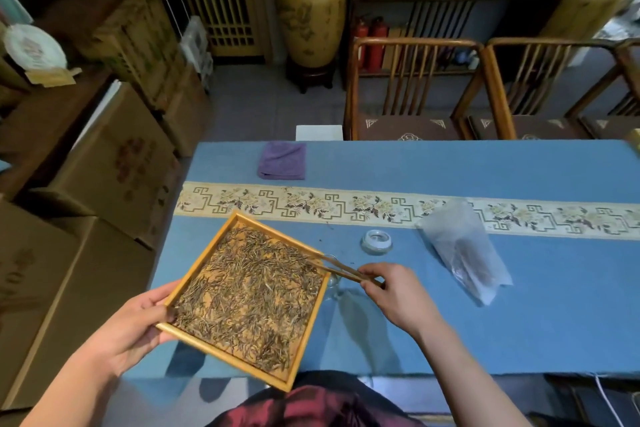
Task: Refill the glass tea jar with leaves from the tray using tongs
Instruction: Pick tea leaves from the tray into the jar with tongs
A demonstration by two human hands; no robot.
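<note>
We see the glass jar [333,279] standing on the blue tablecloth [485,322], just beside the right corner of the wooden tray [194,274]; the tray hides most of it, so we cannot tell how much is inside. The tray is held tilted above the table edge and it is covered with a loose layer of long, thin, dark and yellowish tea leaves [249,298]. The left hand [135,326] grips the tray at its left corner, with the thumb on the rim and the other fingers under it. The right hand [394,291] pinches a pair of thin wooden tongs [343,270] between thumb and curled fingers; the tips of the tongs lie on the leaves at the right corner of the tray, above the jar mouth. A little behind the jar, apart from it, a round glass lid [376,241] lies on the cloth. To the right of it lies a clear plastic bag [464,250] with some dark leaves inside. A patterned band [346,206] runs across the cloth, and beyond it a folded purple cloth [282,160] rests. Behind the table stand wooden chairs [408,87], a big yellow ceramic jar [311,10] and two red fire extinguishers [370,42]; on the left are cardboard boxes [114,163] with printing that is too blurred to read.
</note>
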